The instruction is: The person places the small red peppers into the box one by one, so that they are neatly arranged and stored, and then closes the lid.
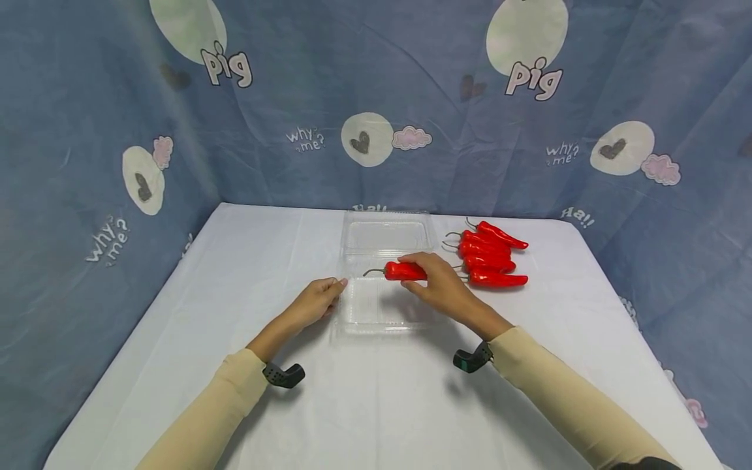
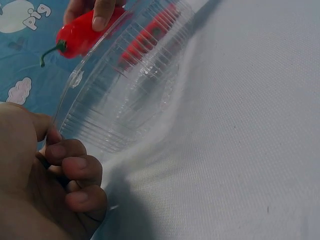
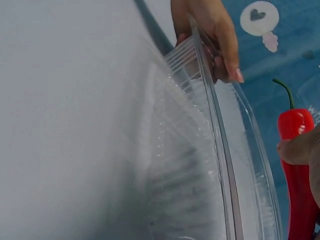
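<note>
My right hand (image 1: 437,281) holds a red chili pepper (image 1: 404,271) between thumb and fingers, above a clear plastic box (image 1: 370,307) whose lid (image 1: 384,232) lies folded back. The pepper's thin green stem points left in the head view. At the box's left rim, my left hand (image 1: 317,300) pinches the edge between thumb and curled fingers, seen close up in the left wrist view with the box wall (image 2: 105,100) rising from the hand. In the right wrist view the pepper (image 3: 296,170) is beside the box's rim.
Several red chili peppers (image 1: 493,281) lie in a loose stack to the right of the box, stems toward the left. A white cloth (image 1: 235,261) covers the table. Behind it hangs a blue printed curtain (image 1: 282,176), which also runs along both sides.
</note>
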A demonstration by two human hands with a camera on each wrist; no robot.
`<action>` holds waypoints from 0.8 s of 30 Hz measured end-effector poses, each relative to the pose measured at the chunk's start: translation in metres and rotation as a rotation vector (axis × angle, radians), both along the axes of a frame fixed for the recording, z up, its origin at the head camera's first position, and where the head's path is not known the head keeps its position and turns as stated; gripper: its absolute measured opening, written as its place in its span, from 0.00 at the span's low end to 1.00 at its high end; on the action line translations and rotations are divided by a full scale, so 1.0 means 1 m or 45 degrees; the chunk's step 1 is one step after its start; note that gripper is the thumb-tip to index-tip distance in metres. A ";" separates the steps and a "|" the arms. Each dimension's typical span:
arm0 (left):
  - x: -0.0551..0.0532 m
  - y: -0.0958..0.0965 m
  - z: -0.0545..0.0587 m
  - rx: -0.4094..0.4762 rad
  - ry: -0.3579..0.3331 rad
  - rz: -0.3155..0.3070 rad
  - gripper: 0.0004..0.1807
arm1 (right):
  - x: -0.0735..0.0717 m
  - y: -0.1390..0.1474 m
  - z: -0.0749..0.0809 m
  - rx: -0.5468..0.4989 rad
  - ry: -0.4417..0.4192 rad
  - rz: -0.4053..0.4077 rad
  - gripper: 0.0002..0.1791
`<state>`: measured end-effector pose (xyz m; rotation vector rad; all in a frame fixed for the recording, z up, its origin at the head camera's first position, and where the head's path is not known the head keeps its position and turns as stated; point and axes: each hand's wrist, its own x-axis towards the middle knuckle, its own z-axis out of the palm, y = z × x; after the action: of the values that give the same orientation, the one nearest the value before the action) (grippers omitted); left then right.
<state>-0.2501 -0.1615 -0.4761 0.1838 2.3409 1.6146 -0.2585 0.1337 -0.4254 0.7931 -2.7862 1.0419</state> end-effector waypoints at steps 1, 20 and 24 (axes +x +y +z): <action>0.000 0.000 -0.001 -0.004 0.005 -0.003 0.25 | -0.001 -0.001 0.000 0.007 -0.007 0.000 0.28; 0.002 0.000 0.002 -0.019 0.038 -0.005 0.24 | -0.012 -0.016 -0.009 0.059 -0.016 0.022 0.27; 0.001 0.000 0.003 -0.022 0.041 -0.006 0.24 | -0.015 -0.019 -0.010 0.069 0.014 0.040 0.26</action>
<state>-0.2490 -0.1616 -0.4735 0.2132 2.3756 1.6005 -0.2731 0.1145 -0.4353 0.8485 -2.8125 0.9673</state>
